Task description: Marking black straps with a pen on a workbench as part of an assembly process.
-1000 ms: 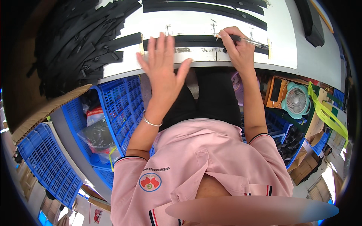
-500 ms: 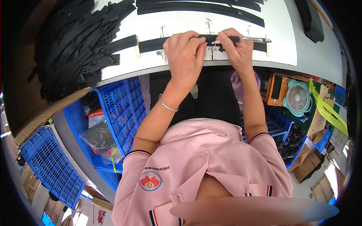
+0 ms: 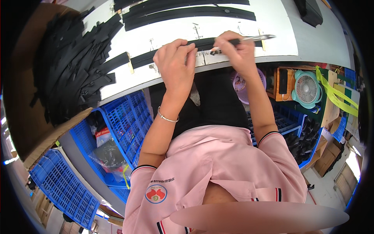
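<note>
A long black zipper strip (image 3: 144, 59) lies across the white board (image 3: 280, 23), near the table's front edge. My left hand (image 3: 175, 64) rests on its middle stretch, fingers curled and pressed together on the strip, thumb toward the right. In my right hand (image 3: 240, 54), slightly blurred, is a pen (image 3: 257, 38) with a dark grip and a silvery rear end. Its pale tip points left and meets the strip's lower edge, just right of my left thumb. Pale yellow tape pieces (image 3: 130, 63) sit near the strip's left end.
A heap of black zipper strips (image 3: 78, 66) covers the left side, beside a cardboard box (image 3: 58, 136). Further strips (image 3: 191, 15) lie parallel behind. Blue crates (image 3: 126, 121) stand below the table's left; a teal fan (image 3: 306, 89), phone (image 3: 285, 84) and purple bin (image 3: 249, 91) are at the right.
The whole view has shifted, so board and hands appear further left. Relative to the board, the pen tip has moved slightly right along the strip, while my left hand stays in about the same place.
</note>
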Motion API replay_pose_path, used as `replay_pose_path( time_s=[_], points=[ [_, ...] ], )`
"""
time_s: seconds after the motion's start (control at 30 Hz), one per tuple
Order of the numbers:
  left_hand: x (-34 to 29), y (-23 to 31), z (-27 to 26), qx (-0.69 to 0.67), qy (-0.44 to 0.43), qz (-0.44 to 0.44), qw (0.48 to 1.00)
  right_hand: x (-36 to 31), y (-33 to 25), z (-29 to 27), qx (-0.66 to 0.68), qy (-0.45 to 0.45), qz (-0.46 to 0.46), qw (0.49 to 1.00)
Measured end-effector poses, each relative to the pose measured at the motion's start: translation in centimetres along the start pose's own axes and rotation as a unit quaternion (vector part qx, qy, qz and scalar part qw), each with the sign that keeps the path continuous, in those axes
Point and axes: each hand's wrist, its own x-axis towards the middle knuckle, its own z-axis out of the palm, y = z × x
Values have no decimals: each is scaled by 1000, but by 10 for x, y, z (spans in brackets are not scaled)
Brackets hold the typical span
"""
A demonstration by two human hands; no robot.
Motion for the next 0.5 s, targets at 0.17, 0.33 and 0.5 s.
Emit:
replay_pose_path(
  time_s=[0.17, 0.33, 0.5],
  points=[
    [2, 4, -4, 22, -4, 10, 1000, 0, 3, -59, -71, 134, 68, 986],
    [2, 6, 0, 37, -8, 12, 999, -6, 24, -77, -87, 113, 103, 984],
    [15, 34, 26, -24, -21, 34, 999, -7, 29, -74, -50, 115, 106, 987]
  ],
)
